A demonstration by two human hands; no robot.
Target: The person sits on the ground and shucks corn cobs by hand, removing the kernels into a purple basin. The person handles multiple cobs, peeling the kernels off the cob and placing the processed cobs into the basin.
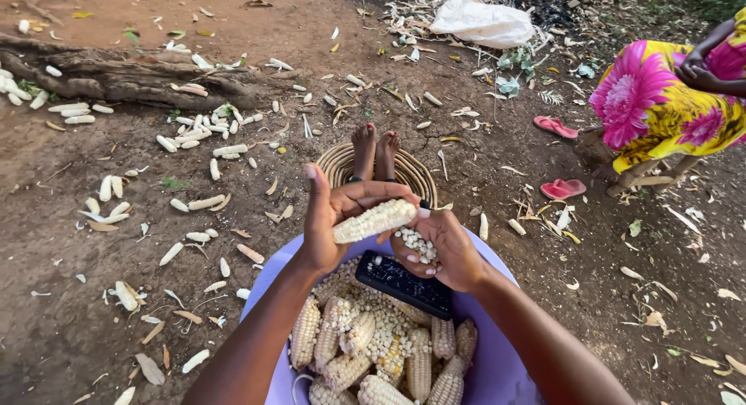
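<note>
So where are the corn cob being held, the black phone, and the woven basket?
corn cob (374, 221), head view, middle of the cob.
black phone (404, 284), head view, centre of its screen.
woven basket (417, 178), head view, right rim.

Bare left forearm reaching up from the lower edge, left hand (330, 218) raised with thumb upright and fingers curled closed around a grip, right forearm angled in from lower right, right hand (439, 249) cupped palm-up, fingers bent, both hands touching, bare feet (375, 150) stretched ahead
</note>
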